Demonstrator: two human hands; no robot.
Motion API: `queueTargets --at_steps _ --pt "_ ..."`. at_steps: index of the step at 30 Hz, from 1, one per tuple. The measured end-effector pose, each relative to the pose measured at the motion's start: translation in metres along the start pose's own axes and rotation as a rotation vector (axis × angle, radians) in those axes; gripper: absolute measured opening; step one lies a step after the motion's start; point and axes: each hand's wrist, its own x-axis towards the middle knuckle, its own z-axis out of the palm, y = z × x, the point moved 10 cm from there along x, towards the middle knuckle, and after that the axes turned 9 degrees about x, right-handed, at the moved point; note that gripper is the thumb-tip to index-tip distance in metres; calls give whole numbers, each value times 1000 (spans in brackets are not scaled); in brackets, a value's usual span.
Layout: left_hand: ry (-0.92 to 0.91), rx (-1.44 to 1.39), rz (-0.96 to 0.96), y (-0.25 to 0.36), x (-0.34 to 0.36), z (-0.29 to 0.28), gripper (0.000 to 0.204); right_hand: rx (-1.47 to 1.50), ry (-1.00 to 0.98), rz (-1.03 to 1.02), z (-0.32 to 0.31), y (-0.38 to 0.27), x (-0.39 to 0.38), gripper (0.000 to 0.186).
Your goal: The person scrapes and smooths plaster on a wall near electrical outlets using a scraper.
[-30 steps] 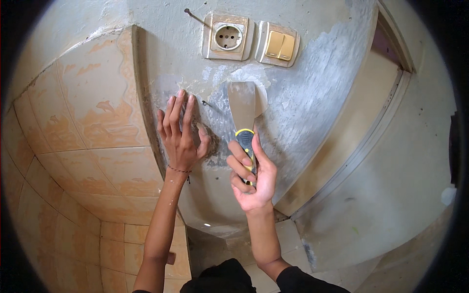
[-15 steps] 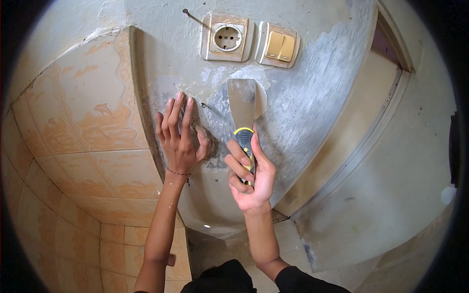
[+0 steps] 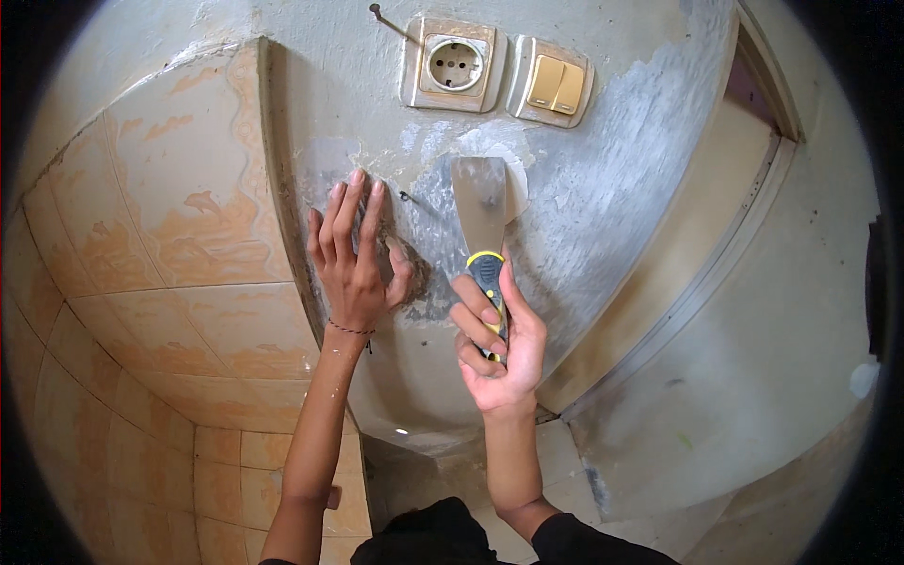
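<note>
My right hand [image 3: 507, 341] is wrapped round the dark, yellow-trimmed handle of a putty knife [image 3: 481, 200]. Its wide metal blade points up the wall, over a pale bare patch [image 3: 519, 185] where the paint is gone. Whether the blade edge touches the wall I cannot tell. Fingers spread, my left hand [image 3: 354, 254] lies against the scraped grey wall [image 3: 428, 240], close to the edge of the tiles. It holds nothing. A nail [image 3: 405, 196] sticks out of the wall between the hands.
A wall socket [image 3: 454, 64] and a double light switch [image 3: 556, 85] sit above the blade. Another nail [image 3: 375, 9] juts out beside the socket. Orange-patterned tiles [image 3: 202, 202] cover the left wall; a door frame [image 3: 692, 268] stands at the right.
The whole view has shifted a little, so the wall and both hands appear slightly farther right. The putty knife stays in my right hand; my left hand keeps its place on the wall.
</note>
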Motion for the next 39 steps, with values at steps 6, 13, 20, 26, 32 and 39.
queueTargets --at_steps 6,13,20,26,32,39 --pt "-5 -2 -11 -1 -2 1 70 3 27 -11 4 1 -3 38" --pt "-8 12 7 1 1 -1 70 146 32 10 2 5 -3 38" --pt "18 7 -4 0 -1 2 69 165 33 -34 10 6 -1 26" --pt "34 14 5 1 0 0 69 139 10 -43 7 2 -4 23" --pt "36 24 11 2 0 1 69 48 25 -62 6 -3 -7 33" --pt "48 39 13 3 0 1 69 -106 41 -61 1 -4 -8 47"
